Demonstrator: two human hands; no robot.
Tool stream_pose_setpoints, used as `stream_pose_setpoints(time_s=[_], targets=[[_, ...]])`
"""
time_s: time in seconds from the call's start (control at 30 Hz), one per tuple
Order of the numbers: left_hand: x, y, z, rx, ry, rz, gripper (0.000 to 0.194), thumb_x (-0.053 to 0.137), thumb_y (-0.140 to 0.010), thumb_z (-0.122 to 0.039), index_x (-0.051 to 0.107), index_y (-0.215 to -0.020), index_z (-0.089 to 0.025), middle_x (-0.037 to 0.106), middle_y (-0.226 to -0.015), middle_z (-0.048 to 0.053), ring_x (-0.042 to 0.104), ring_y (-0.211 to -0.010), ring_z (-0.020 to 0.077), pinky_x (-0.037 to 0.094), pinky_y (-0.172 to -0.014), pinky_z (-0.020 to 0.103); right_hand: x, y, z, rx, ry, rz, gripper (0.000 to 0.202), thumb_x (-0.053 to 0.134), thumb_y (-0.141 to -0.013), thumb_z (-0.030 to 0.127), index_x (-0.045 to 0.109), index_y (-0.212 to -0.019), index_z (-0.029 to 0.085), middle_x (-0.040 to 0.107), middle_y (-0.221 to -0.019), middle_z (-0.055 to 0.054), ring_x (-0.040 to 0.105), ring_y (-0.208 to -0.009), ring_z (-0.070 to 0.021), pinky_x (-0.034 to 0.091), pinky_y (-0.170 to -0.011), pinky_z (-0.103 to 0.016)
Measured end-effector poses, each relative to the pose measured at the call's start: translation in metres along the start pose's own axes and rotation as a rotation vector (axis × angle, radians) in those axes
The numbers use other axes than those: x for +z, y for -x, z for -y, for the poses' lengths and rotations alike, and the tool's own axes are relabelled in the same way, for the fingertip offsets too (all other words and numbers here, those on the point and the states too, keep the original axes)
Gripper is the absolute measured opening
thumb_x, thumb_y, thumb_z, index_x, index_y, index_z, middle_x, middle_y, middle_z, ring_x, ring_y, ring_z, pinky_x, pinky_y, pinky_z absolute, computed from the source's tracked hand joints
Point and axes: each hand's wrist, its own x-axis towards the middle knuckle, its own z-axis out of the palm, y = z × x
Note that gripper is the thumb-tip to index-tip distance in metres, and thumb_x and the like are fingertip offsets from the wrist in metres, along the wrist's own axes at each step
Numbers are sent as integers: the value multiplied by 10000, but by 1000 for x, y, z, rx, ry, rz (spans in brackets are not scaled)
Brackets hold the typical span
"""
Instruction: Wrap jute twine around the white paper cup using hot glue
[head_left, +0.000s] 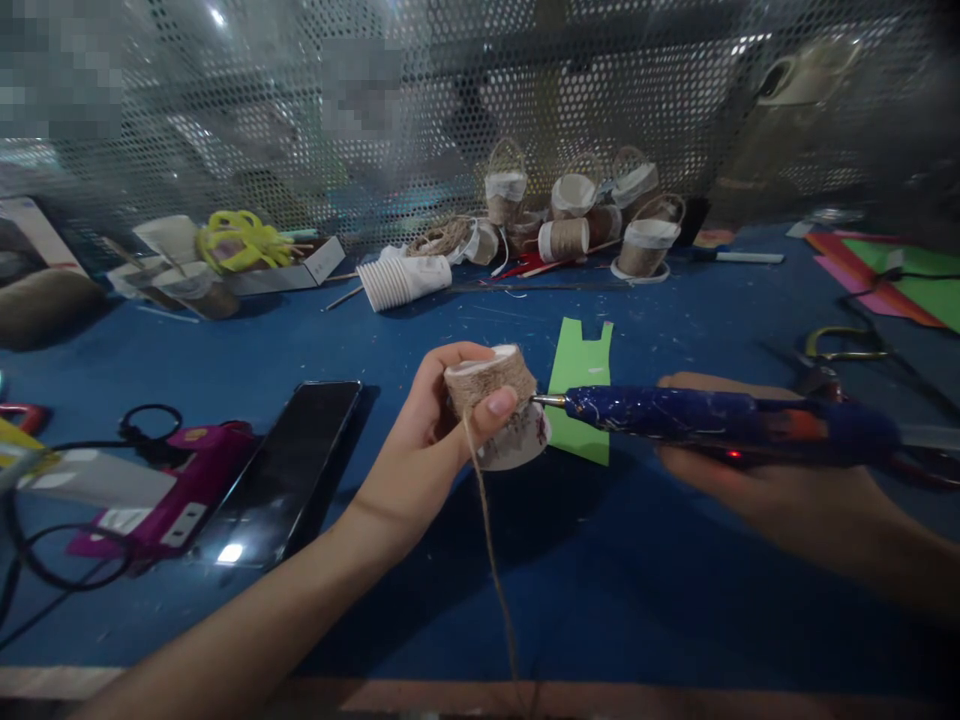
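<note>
My left hand (442, 430) grips a small paper cup (517, 440) tilted on its side, its upper part wound with brown twine. The loose twine (491, 540) runs from under my thumb down past the table's front edge. In my right hand (757, 490) is a blue glue gun (675, 415), a red light glowing on its side. Its metal nozzle points left and meets, or nearly meets, the twine-wrapped side of the cup. Behind the nozzle lies a green paper piece (574, 360) with a notch cut in its top edge.
Left of my arm lie a black phone (296, 470) and a magenta power strip (187, 490) with cables. Toward the back are stacked paper cups (405, 283), several twine-wrapped cups (649, 245) and a perforated metal screen (420, 120). Coloured paper sheets (892, 270) lie at right.
</note>
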Motion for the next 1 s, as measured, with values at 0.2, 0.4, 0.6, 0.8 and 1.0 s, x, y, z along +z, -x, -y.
stream_pose_setpoints(time_s=[0.2,0.4,0.6,0.8,1.0], targets=[[2,0,-1,7,17,9,328,809,-857,-337,569,-1063,-252,661,-975,-32,659,-825,105,554,-716,200,1,2,5,-54,10,41,189,590,-807,235,523,-635,274,541,-566,53,504,-472,-153,420,-413,-283],[3,1,0,18,7,-6,320,801,-861,-345,574,-1071,-260,665,-982,-29,655,-829,110,544,-696,197,1,-1,5,-81,64,0,175,572,-807,234,525,-642,267,538,-564,48,492,-473,-152,393,-425,-291],[2,1,0,32,-9,-25,328,811,-844,-350,580,-1061,-262,675,-982,-21,656,-829,128,547,-702,215,1,0,4,-77,87,-14,184,575,-808,247,516,-635,271,552,-575,41,521,-490,-163,418,-443,-305],[2,0,0,19,16,10,353,815,-848,-343,564,-1081,-258,666,-969,-24,676,-798,113,553,-687,205,0,-1,7,-70,91,43,160,563,-815,256,557,-655,268,567,-570,42,517,-462,-162,410,-414,-307],[1,0,0,16,0,-24,361,803,-855,-359,588,-1132,-274,679,-1030,-13,676,-879,143,561,-765,241,1,-3,6,-82,74,-16,186,565,-817,255,538,-633,262,564,-570,35,525,-485,-157,425,-435,-297]])
